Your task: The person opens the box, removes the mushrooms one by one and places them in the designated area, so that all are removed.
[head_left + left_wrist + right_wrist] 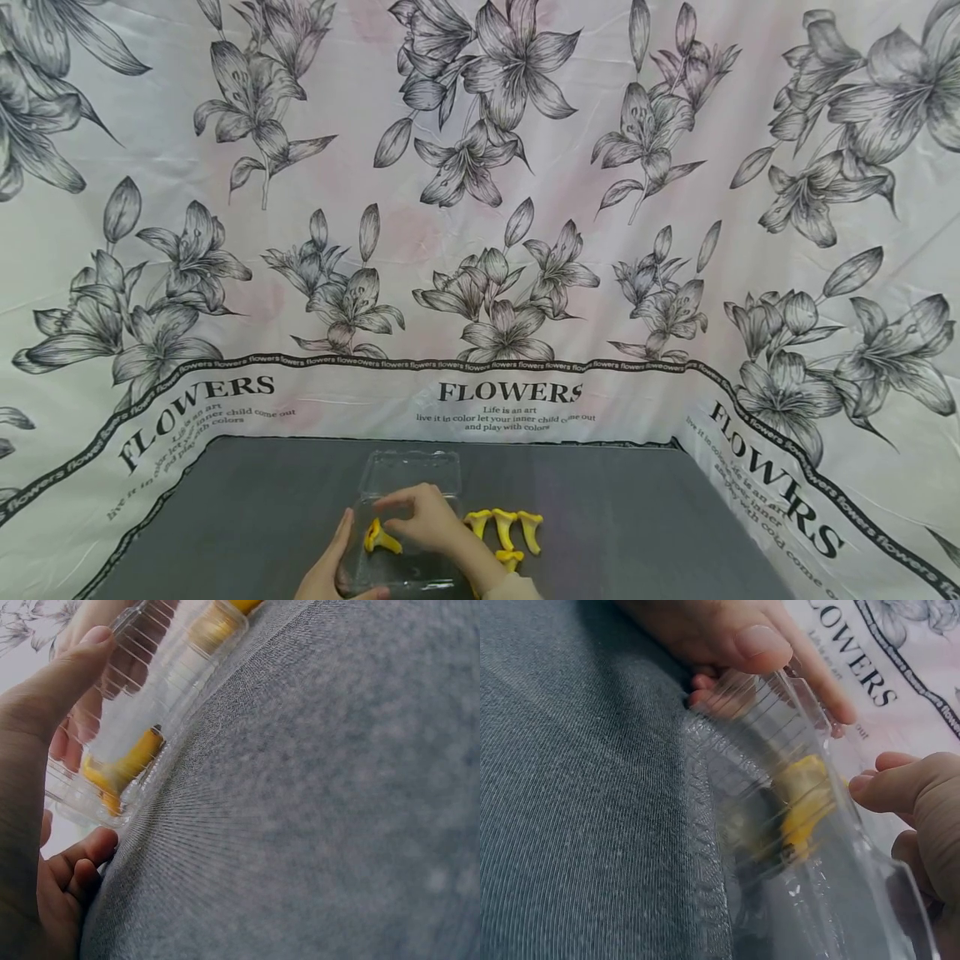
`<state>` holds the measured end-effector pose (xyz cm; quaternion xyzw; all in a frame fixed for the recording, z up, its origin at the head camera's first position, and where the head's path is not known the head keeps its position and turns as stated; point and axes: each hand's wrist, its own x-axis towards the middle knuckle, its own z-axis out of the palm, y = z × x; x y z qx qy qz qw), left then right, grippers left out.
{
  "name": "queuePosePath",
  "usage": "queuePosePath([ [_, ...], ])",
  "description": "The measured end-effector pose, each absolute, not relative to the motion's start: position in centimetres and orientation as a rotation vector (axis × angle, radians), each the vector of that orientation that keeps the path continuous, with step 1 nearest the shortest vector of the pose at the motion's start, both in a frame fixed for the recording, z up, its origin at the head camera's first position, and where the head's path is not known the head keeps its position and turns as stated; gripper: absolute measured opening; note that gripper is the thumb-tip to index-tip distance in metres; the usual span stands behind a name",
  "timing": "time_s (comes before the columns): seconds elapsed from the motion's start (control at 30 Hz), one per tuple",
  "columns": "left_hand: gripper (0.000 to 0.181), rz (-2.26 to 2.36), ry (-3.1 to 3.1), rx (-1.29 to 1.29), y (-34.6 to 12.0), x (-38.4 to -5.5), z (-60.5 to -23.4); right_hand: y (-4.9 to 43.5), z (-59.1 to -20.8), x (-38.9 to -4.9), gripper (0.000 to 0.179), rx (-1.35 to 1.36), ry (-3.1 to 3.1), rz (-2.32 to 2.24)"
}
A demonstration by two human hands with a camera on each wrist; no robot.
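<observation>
A clear plastic box [435, 575] with its lid [410, 473] raised at the back holds a yellow chanterelle mushroom [382, 538], which lies on its side in the left part. My left hand [330, 557] holds the box's near left corner, thumb at the front rim and fingers along the left wall. Above the box, my right hand [427, 518] has its thumb and index finger parted beside the mushroom, with nothing seen between them. Through the clear wall in the right wrist view, the mushroom [806, 806] shows close to the right fingertips.
Several more yellow mushrooms [505, 529] lie just right of the box, partly behind the right forearm. They rest on a dark grey cloth surface [615, 517]. White flower-printed curtains [510, 292] enclose the back and sides.
</observation>
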<state>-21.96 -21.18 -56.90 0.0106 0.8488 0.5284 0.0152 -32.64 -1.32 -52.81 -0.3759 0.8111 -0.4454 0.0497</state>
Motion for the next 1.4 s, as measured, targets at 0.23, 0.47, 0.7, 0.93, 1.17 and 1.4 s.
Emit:
queuePosePath([
  [0.23,0.122,1.639,2.643,0.035,-21.2,-22.1,-57.0,-1.9,-53.4,-32.8,0.028,-1.099,2.515,-1.235],
  [0.47,0.12,1.595,2.677,0.046,-21.4,-22.2,-57.0,-2.2,-53.5,-32.7,0.02,-1.156,2.623,-1.121],
  [0.7,0.12,1.582,2.687,0.055,-21.5,-22.5,-57.3,-2.2,-53.3,-32.4,0.013,-1.238,2.719,-0.982],
  [0.93,0.122,1.612,2.656,0.061,-21.5,-22.4,-57.4,-2.4,-53.3,-32.2,0.011,-1.237,2.76,-0.932],
  [1.17,0.122,1.655,2.619,0.07,-21.4,-22.4,-57.3,-2.5,-53.4,-32.1,0.01,-1.249,2.791,-0.905],
  [1.4,0.121,1.638,2.683,0.077,-21.4,-22.3,-57.4,-2.2,-53.3,-31.9,0.008,-1.228,2.862,-0.849],
])
